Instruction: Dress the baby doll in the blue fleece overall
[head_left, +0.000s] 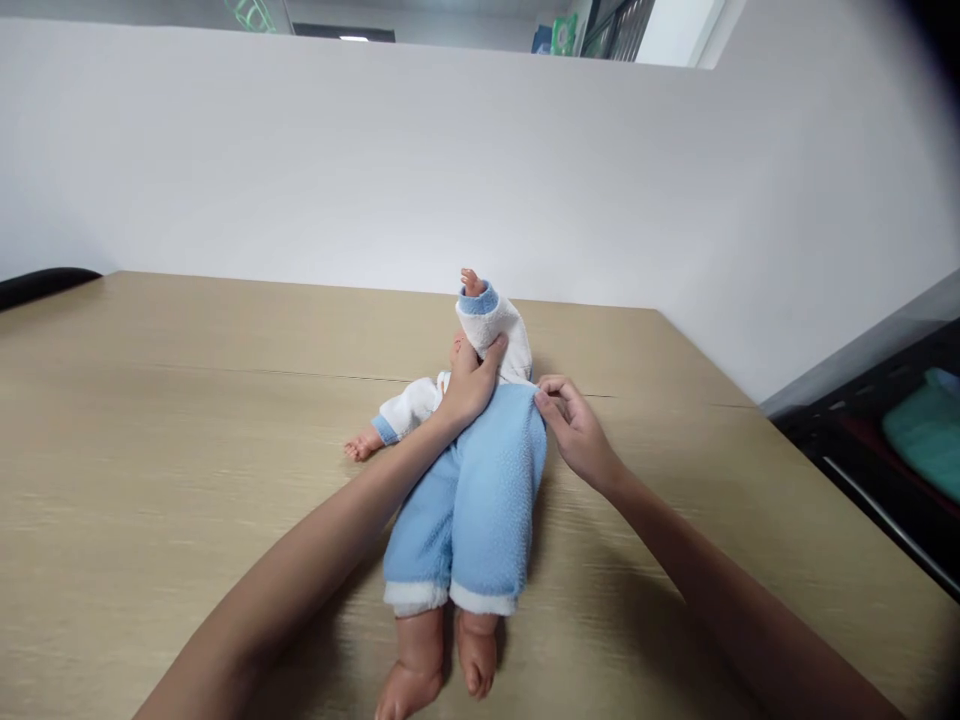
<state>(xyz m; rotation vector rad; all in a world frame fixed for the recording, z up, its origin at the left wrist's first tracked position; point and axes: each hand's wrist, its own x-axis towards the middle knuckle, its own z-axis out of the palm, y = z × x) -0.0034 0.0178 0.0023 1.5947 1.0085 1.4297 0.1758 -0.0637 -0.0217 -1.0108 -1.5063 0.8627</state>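
Note:
A baby doll (420, 660) lies on the table with its bare feet toward me, its body tilted onto one side. It wears blue fleece trousers (491, 500) with white cuffs and a white fleece top (512, 335) with blue cuffs. One doll arm points up, the other rests on the table at left. My left hand (472, 380) is wrapped round the doll's upper body at the white top; the doll's head is mostly hidden behind it. At the waist, my right hand (568, 420) pinches the edge of the blue trousers between thumb and fingers.
The wooden table (187, 480) reaches back to a pale wall (360, 170). A black chair back (49, 285) shows at the far left. Beyond the table's right edge is a dark rack holding a teal item (926, 435).

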